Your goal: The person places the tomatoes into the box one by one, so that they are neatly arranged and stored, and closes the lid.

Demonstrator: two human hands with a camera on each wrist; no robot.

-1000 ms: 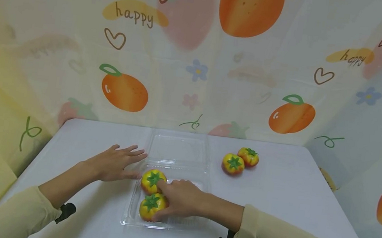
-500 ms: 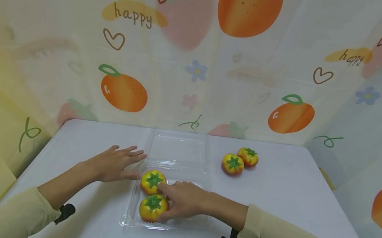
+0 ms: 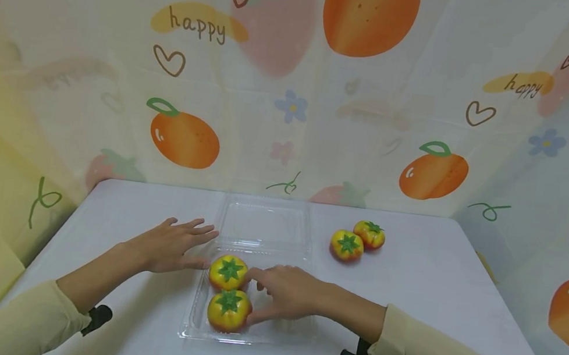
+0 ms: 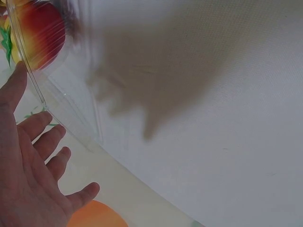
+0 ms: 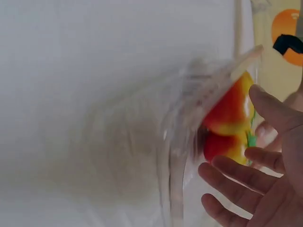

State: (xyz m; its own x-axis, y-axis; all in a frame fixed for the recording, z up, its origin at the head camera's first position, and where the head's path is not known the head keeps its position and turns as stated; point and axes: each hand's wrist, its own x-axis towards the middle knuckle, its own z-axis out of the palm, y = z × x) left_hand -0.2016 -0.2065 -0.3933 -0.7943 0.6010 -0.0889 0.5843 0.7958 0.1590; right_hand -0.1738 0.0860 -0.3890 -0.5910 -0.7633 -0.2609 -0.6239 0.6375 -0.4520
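Observation:
Two yellow-and-red fruits with green star-shaped leaf caps lie in the left half of a clear plastic clamshell box [image 3: 277,336]. The rear fruit [image 3: 228,272] sits directly behind the front fruit [image 3: 229,310]. My right hand [image 3: 292,292] is just right of them, its fingers spread and partly bent, thumb near the front fruit and index near the rear one. In the right wrist view its palm holds nothing. My left hand [image 3: 171,246] is stretched out at the box's left side, fingers apart, the thumb tip right at the rim by the rear fruit.
The box's lid [image 3: 265,222] lies folded back towards the wall. Two more such fruits, a nearer one [image 3: 347,246] and a farther one [image 3: 370,235], stand on the white table [image 3: 410,274] at the back right. A fruit-printed cloth [image 3: 288,143] hangs behind.
My right hand has drawn back to the right from the two fruits in the box, its fingers loosening. The left hand and the fruits have stayed in place.

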